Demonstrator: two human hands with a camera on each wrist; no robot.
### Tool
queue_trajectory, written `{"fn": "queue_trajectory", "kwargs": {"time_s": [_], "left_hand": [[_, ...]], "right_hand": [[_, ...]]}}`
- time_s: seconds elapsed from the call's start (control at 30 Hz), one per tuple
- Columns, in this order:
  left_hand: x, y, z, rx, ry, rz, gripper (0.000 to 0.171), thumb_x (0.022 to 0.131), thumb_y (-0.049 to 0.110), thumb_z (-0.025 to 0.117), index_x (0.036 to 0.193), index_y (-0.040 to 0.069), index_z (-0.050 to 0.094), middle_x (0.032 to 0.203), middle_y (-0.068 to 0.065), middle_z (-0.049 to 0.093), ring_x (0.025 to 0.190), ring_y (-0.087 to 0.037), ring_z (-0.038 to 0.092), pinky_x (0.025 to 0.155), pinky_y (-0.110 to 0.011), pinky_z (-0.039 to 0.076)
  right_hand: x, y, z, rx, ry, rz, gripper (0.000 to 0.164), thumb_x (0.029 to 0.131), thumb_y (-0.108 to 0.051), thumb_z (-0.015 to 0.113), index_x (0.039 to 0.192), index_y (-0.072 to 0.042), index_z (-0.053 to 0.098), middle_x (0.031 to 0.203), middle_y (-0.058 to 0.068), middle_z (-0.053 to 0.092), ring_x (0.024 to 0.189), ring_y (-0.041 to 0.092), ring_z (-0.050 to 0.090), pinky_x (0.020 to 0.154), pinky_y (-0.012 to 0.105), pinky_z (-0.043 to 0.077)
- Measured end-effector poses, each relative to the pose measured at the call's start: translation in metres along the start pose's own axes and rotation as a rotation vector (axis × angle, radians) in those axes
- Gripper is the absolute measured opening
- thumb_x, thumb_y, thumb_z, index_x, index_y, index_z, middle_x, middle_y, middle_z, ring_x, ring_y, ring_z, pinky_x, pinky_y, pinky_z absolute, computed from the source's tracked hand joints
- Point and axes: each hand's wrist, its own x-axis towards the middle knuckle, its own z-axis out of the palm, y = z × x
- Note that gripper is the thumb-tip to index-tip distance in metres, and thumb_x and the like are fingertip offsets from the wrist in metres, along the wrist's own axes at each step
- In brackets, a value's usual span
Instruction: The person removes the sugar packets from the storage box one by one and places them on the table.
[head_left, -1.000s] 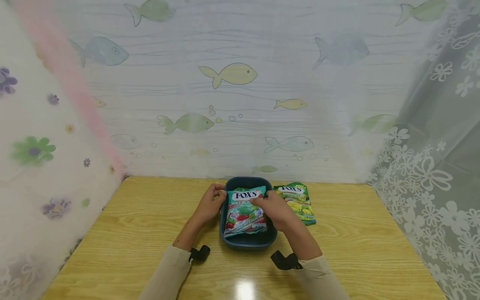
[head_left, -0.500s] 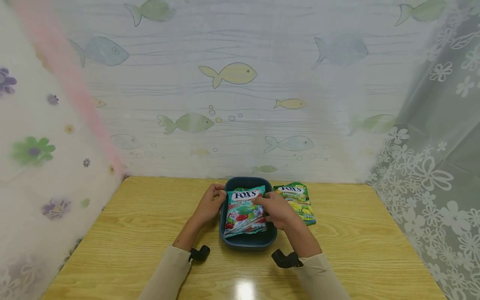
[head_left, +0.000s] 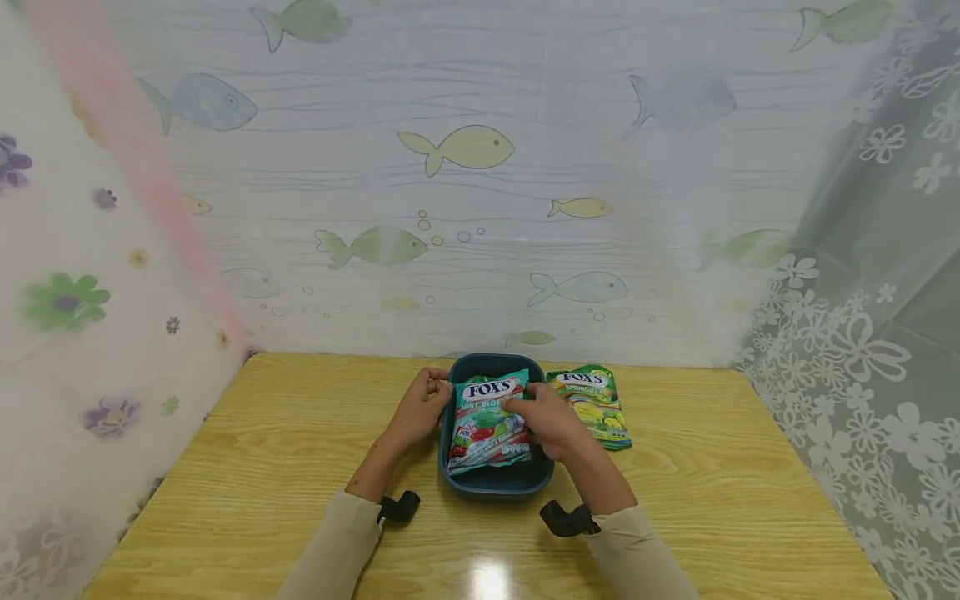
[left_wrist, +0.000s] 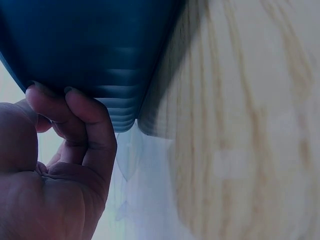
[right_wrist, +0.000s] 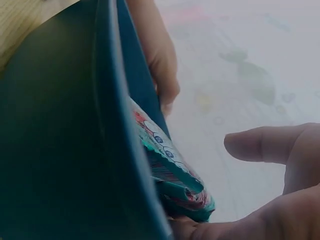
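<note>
A dark blue plastic storage box (head_left: 495, 482) stands on the table. In it lies a teal Fox's candy bag (head_left: 487, 437), tilted, with more packaging showing under its edge. My left hand (head_left: 416, 412) grips the box's left rim; the left wrist view shows its curled fingers (left_wrist: 92, 125) at the wall. My right hand (head_left: 555, 425) reaches over the right rim to the bag's right side. In the right wrist view its thumb (right_wrist: 260, 143) is stretched out apart from the bag, while the other fingers are by the bag's lower edge, mostly hidden.
A green and yellow Fox's candy bag (head_left: 600, 412) lies just right of the box, partly behind my right hand. The wood-grain table (head_left: 712, 467) meets a fish-printed curtain (head_left: 480, 250) close behind the box. Flowered sheets (head_left: 885, 467) hang at both sides.
My right hand has shifted slightly at the teal bag's right edge, and that edge has moved a little to the left. My left hand stays at the box's rim.
</note>
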Motion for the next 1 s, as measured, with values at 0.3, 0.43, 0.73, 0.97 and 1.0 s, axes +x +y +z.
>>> {"fn": "queue_trajectory", "kwargs": {"time_s": [0.3, 0.43, 0.73, 0.97, 1.0], "left_hand": [[0.002, 0.0, 0.001, 0.014, 0.001, -0.028, 0.036, 0.113, 0.013, 0.05, 0.143, -0.006, 0.046, 0.098, -0.017, 0.062, 0.06, -0.021, 0.051, 0.057, -0.03, 0.049], [0.002, 0.001, 0.002, 0.017, -0.004, -0.032, 0.035, 0.114, 0.011, 0.048, 0.143, -0.008, 0.045, 0.097, -0.018, 0.061, 0.061, -0.022, 0.051, 0.058, -0.031, 0.049], [0.0, 0.002, 0.001, -0.002, -0.008, 0.001, 0.036, 0.113, 0.02, 0.053, 0.142, -0.001, 0.049, 0.095, -0.013, 0.062, 0.06, -0.022, 0.051, 0.057, -0.032, 0.049], [-0.006, 0.014, 0.002, 0.017, 0.007, -0.008, 0.034, 0.113, 0.013, 0.051, 0.141, -0.005, 0.048, 0.096, -0.016, 0.063, 0.061, -0.021, 0.051, 0.058, -0.032, 0.05], [-0.008, 0.018, 0.003, 0.02, 0.008, -0.009, 0.034, 0.113, 0.012, 0.05, 0.141, -0.007, 0.047, 0.096, -0.017, 0.063, 0.061, -0.021, 0.051, 0.058, -0.033, 0.05]], "right_hand": [[0.002, 0.009, 0.01, -0.054, 0.046, -0.072, 0.07, 0.106, -0.012, 0.062, 0.16, 0.008, 0.023, 0.14, 0.03, 0.05, 0.111, 0.033, 0.064, 0.09, 0.041, 0.058], [0.004, 0.013, 0.013, -0.026, 0.046, -0.1, 0.06, 0.106, -0.009, 0.062, 0.155, 0.006, 0.03, 0.134, 0.028, 0.054, 0.107, 0.032, 0.066, 0.086, 0.04, 0.059], [0.002, 0.014, 0.015, -0.041, 0.061, -0.151, 0.062, 0.103, -0.007, 0.064, 0.155, 0.005, 0.03, 0.134, 0.028, 0.053, 0.106, 0.032, 0.064, 0.083, 0.04, 0.058], [0.0, 0.013, 0.018, -0.046, 0.044, -0.135, 0.071, 0.102, -0.008, 0.067, 0.158, 0.001, 0.025, 0.138, 0.027, 0.051, 0.109, 0.032, 0.064, 0.084, 0.04, 0.058], [0.0, 0.013, 0.018, -0.041, 0.041, -0.137, 0.071, 0.101, -0.007, 0.068, 0.158, 0.001, 0.025, 0.138, 0.027, 0.051, 0.109, 0.032, 0.064, 0.084, 0.04, 0.058]]}}
